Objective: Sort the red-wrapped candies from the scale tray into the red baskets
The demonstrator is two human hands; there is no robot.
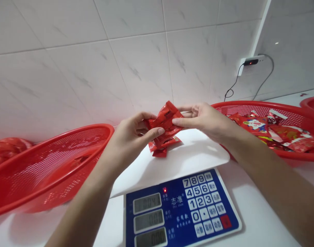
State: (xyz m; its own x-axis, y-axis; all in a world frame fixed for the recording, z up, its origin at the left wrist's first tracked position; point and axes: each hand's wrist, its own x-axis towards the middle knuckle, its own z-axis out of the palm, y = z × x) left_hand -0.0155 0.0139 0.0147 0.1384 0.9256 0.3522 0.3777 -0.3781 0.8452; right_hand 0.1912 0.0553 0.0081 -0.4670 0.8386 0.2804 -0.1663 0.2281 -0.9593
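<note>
A crumpled red foil packet [164, 120] is held up between my hands. My left hand [130, 137] grips its left side, and my right hand [204, 120] pinches its right side between thumb and fingers. Directly below, smaller red packets [160, 148] lie on the white platform of a digital scale [193, 154], partly hidden by the held packet and my left hand. The scale's blue keypad panel [182, 209] sits nearest me, below my hands, with its lit displays too blurred to read.
A tilted red mesh basket [51, 164] lies to the left of the scale. Another red basket [265, 109] holds several printed red packets on the right. A third red basket [312, 104] sits at the far right. Behind are a tiled wall [136, 58] and a wall-mounted plug [251, 62] with cables.
</note>
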